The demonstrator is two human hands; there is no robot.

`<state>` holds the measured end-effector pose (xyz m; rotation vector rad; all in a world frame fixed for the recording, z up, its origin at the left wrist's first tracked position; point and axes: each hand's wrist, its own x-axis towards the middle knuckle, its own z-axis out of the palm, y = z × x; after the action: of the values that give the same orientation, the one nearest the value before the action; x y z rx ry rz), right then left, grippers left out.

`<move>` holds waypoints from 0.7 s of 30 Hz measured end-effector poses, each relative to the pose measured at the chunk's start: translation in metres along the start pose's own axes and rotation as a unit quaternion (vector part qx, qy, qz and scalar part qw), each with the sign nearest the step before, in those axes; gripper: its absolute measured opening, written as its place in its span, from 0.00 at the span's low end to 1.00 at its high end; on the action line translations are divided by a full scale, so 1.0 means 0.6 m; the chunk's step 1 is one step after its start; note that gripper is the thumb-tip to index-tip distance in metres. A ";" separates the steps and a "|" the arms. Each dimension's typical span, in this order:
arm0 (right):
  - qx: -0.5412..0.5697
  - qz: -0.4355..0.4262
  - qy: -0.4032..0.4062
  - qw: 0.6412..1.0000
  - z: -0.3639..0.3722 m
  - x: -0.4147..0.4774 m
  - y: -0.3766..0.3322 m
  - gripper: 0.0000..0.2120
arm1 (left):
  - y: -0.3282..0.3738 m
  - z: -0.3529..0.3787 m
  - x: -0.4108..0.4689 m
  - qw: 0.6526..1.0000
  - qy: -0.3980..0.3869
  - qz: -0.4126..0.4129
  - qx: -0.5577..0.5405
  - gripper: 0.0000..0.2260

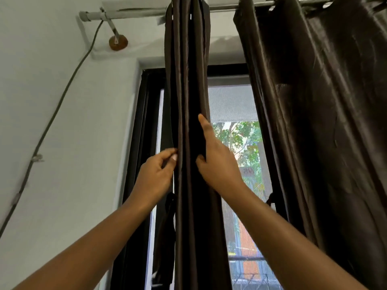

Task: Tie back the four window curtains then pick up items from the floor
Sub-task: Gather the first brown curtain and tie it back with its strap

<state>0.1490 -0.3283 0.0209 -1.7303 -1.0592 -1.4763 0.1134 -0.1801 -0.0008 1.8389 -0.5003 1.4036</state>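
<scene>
At window, left hand (156, 176) pinches gathered curtain (188, 80) edge; right hand (217, 162) grips opposite edge.

The gathered curtain (188, 101) was gripped between the left hand (156, 176) and right hand (217, 164). A second curtain (314, 122) hung right of the grip; the window (236, 143) lay behind.
</scene>
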 end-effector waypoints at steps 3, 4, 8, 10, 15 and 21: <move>-0.058 0.011 -0.004 0.998 0.013 -0.069 0.003 0.37 | -0.013 0.000 -0.051 0.999 -0.022 -0.005 0.028 0.12; -0.067 0.016 -0.008 0.998 0.017 -0.096 0.002 0.36 | -0.018 -0.002 -0.074 1.000 -0.019 -0.001 0.025 0.13; -0.079 0.049 0.063 0.994 0.030 -0.213 -0.010 0.28 | -0.033 -0.005 -0.191 0.992 0.031 0.085 0.083 0.19; -0.083 0.048 0.115 0.989 0.041 -0.263 -0.022 0.20 | -0.048 0.005 -0.247 0.986 0.044 0.114 0.111 0.20; -0.152 0.084 0.104 0.979 0.072 -0.333 -0.046 0.20 | -0.098 0.030 -0.325 0.987 0.024 0.014 0.157 0.18; -0.242 0.143 0.064 0.957 0.076 -0.341 -0.011 0.14 | -0.110 0.005 -0.301 0.965 -0.025 -0.149 0.213 0.24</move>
<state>0.1546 -0.3226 -0.1888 -1.9786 -0.3681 -1.7196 0.1031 -0.1642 -0.1919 2.1840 0.0690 1.3279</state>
